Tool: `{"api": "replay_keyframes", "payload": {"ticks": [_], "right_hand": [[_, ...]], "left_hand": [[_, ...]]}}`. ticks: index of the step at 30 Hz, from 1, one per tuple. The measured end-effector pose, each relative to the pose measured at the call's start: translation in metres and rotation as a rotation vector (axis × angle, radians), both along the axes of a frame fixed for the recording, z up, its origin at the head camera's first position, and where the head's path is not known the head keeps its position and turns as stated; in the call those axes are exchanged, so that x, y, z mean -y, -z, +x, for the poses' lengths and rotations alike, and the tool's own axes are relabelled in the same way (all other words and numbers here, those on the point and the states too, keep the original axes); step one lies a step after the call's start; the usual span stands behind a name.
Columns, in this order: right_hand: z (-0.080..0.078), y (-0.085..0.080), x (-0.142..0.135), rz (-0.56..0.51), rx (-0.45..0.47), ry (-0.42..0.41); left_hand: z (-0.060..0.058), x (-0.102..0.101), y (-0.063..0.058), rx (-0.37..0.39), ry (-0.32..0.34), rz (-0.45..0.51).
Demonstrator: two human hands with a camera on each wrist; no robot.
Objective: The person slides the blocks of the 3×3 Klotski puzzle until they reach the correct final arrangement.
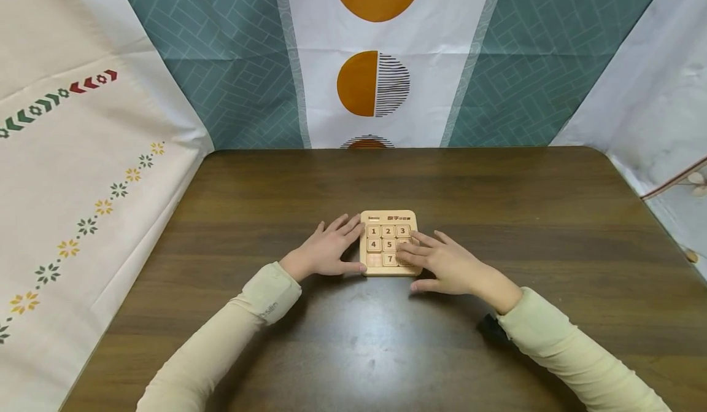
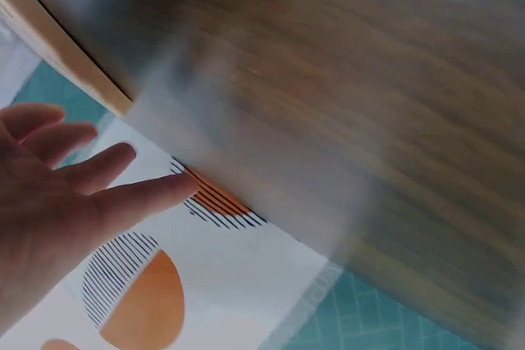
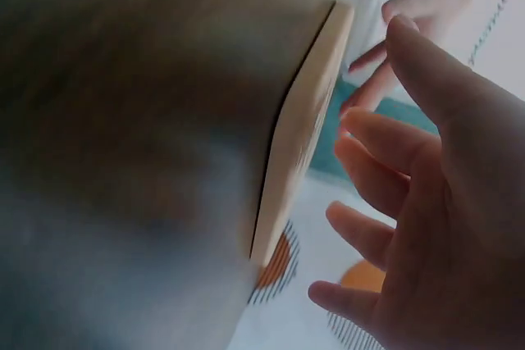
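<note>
A light wooden number slide puzzle (image 1: 378, 218) lies flat on the table, with several square numbered tiles in its frame. Its bottom-left slot (image 1: 374, 260) holds no tile. My left hand (image 1: 327, 251) is at the puzzle's left edge, fingers spread and thumb near the lower-left corner. From the right, my right hand (image 1: 446, 263) reaches with loosely extended fingers over the right-hand tiles, hiding some of them. The left wrist view shows the spread left hand (image 2: 57, 202) by the board's edge (image 2: 70, 51). In the right wrist view, the right hand (image 3: 451, 194) is beside the puzzle's side (image 3: 299, 141).
The dark brown wooden table (image 1: 497, 191) extends around the puzzle. Behind it hangs a teal and white cloth (image 1: 237, 80) with orange circles. A white cloth (image 1: 66, 185) with flower patterns hangs at the left. Something black (image 1: 491, 329) shows beneath the right cuff.
</note>
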State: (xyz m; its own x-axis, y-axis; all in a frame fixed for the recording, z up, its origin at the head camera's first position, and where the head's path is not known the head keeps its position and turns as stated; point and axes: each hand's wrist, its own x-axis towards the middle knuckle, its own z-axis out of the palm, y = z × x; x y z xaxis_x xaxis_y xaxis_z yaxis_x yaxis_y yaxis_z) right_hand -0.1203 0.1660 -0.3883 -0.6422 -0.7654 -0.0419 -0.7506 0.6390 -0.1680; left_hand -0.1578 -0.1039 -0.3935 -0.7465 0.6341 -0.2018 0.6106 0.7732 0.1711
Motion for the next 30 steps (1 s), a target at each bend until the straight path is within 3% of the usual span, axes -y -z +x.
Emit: {"api": "replay_keyframes", "payload": {"ticks": [7,16,22,30], "right_hand": [[0.003,0.002,0.012,0.04,0.009,-0.063],[0.002,0.001,0.027,0.026,0.0,-0.101],[0.003,0.001,0.028,0.027,0.023,-0.084],[0.007,-0.006,0.003,0.017,0.038,-0.005]], "left_hand": [[0.002,-0.008,0.001,0.018,0.013,-0.089],[0.001,-0.011,0.004,0.011,0.016,-0.085],[0.0,-0.012,0.004,0.021,0.013,-0.081],[0.0,-0.011,0.006,0.012,0.004,-0.093]]}}
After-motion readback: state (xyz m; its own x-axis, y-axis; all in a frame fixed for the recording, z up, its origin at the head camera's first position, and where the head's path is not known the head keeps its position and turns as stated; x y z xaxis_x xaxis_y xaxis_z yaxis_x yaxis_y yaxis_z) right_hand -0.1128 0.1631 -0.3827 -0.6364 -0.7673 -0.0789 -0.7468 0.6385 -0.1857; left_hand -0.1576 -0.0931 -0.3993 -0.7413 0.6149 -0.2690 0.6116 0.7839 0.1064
